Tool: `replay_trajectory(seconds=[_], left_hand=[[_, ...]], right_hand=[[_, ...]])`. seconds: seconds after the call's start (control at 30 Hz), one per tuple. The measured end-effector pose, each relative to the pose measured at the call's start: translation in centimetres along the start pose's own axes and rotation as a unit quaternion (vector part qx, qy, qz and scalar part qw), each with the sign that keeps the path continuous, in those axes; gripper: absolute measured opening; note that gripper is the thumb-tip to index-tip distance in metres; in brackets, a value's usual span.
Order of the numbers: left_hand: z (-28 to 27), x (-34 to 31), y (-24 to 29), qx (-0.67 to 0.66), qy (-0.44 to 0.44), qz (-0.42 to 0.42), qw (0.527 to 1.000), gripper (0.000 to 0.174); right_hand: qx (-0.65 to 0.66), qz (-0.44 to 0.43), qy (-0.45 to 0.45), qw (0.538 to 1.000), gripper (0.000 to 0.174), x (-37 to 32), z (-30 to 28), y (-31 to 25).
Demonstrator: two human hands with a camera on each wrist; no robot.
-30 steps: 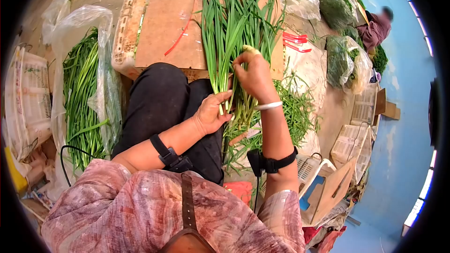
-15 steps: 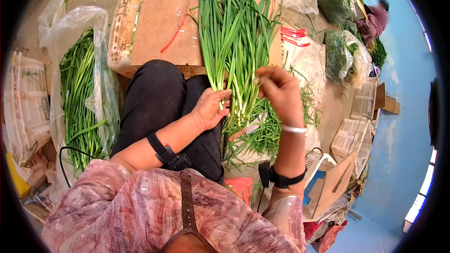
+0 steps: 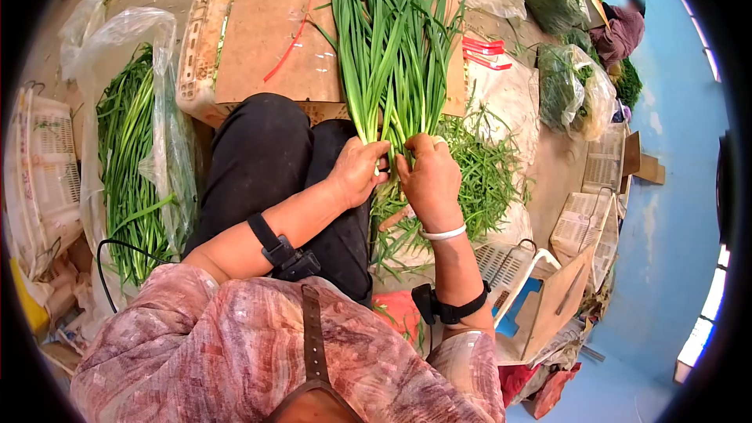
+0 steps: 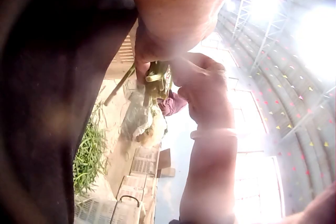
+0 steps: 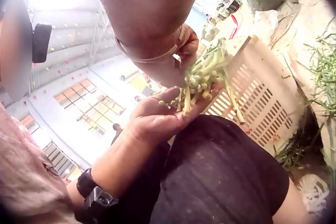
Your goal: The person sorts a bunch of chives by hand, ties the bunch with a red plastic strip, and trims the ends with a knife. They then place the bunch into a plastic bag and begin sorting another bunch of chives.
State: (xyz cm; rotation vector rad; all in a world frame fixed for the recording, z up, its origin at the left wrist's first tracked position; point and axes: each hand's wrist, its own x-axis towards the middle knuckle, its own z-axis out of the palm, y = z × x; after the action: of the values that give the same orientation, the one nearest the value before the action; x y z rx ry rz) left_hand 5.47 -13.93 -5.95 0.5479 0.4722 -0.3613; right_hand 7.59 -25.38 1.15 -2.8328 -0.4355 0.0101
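Left hand (image 3: pixel 356 172): holds chives (image 3: pixel 392 55) at the pale ends.
Right hand (image 3: pixel 427 176): curled round the same ends, knuckles up.
Cardboard (image 3: pixel 258 39): under the green leaves.

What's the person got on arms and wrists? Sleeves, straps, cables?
Pink-mauve marbled sleeves, pushed up the forearms. Left forearm: black strap carrying a black unit, with a thin black cable beside it. Right forearm: similar black band, plus a pale bangle near the right hand. The left hand is bare.
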Motion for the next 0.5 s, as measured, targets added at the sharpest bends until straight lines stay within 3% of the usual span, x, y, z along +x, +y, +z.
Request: replay_trajectory(seconds=[0.5], left_hand=[[0.8,0.0,0.0,-0.008,0.024,0.002,1.000,0.007]], right_hand=[[-0.048,0.015,-0.001,0.999,0.019,0.4,1.3,0.3]])
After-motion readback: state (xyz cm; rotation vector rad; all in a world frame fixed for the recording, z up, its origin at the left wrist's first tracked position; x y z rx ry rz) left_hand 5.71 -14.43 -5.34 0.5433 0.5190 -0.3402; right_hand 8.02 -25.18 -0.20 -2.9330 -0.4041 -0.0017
